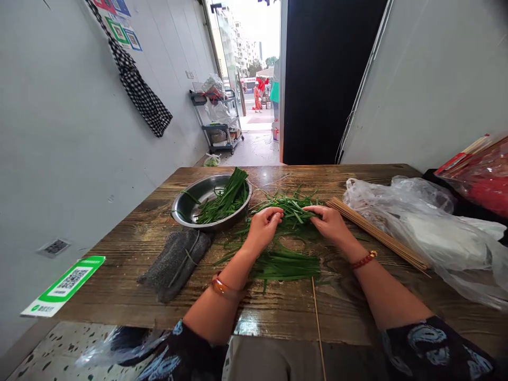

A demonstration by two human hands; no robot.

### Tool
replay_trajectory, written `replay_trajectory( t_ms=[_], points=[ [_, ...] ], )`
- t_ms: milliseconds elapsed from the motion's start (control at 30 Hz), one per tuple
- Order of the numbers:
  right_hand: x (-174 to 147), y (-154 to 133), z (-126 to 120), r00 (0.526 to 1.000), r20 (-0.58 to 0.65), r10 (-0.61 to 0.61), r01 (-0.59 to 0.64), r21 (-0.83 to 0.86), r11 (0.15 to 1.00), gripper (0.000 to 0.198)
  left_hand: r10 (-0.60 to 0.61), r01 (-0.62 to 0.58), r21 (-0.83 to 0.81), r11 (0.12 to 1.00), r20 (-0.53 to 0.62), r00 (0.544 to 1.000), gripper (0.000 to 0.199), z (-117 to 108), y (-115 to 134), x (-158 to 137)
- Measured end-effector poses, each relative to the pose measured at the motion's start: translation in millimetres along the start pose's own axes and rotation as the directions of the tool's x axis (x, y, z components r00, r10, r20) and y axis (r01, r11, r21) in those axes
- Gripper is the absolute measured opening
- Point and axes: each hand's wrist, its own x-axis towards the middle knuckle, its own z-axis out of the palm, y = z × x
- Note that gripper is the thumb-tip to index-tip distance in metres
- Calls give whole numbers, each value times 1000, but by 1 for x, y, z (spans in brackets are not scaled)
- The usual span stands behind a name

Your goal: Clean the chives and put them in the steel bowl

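Observation:
A loose pile of green chives [291,203] lies on the wooden table in front of both hands. My left hand [264,228] is at the pile's left side, thumb and fingers pinched together; what they hold, if anything, is too small to make out. At the pile's right side, my right hand [330,226] has its thumb and fingers closed on some chive leaves. Nearer to me, a flat row of chives [288,265] lies sideways, and a thin bamboo skewer [316,309] runs from its right end past the table's front edge.
A steel bowl [177,218] with more chives stands at left, a folded dark grey cloth [174,264] before it. Right of my hands lie a bundle of bamboo skewers [377,233] and clear plastic bags [440,238]. A QR-code card [65,286] is at the left edge.

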Motion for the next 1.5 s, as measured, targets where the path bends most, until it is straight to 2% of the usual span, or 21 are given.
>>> replay_trajectory(
  t_ms=[100,167,267,367,533,667,800,900,1067,1200,1300,1367,1433,1500],
  points=[
    [1,1,0,997,-30,69,-66,88,994,38,4,-4,0,1000,3,1000,21,0,-1,0],
    [2,0,-1,991,-42,127,-115,219,969,36,5,-5,2,1000,4,1000,21,0,-1,0],
    [3,-5,-2,977,-48,208,-165,448,879,35,5,-5,12,1000,11,1000,22,0,-1,0],
    [2,-13,-3,965,-6,264,-206,605,769,35,1,-1,18,1000,18,1000,23,1,0,-1],
    [0,-21,-4,953,104,284,-259,766,589,33,-6,6,-8,1000,16,1000,21,2,0,-2],
    [-2,-25,-2,956,156,250,-271,799,536,33,-10,10,-15,1000,28,1000,21,2,0,-2],
    [-3,-26,1,953,195,232,-294,783,549,31,-31,32,-29,999,36,999,21,3,3,-3],
    [-3,-26,3,952,217,216,-303,772,559,30,-85,89,-108,990,45,995,20,3,9,-4],
    [-5,-31,6,958,242,158,-285,706,648,29,-224,254,-376,891,122,967,28,2,15,-7],
    [-6,-37,8,959,248,136,-268,649,712,27,-252,294,-450,843,151,956,24,1,16,-8],
    [-5,-29,6,973,136,188,-232,570,788,26,-252,271,-469,840,104,962,24,2,16,-8],
    [-2,-19,2,981,13,195,-182,430,884,28,-252,249,-484,839,61,966,24,1,16,-7],
    [0,-11,-4,988,-96,117,-94,216,972,34,-252,235,-498,835,34,967,25,1,16,-6],
    [1,-9,-10,990,-139,-5,11,46,999,44,-255,231,-506,831,24,967,26,0,16,-6]
  ],
)
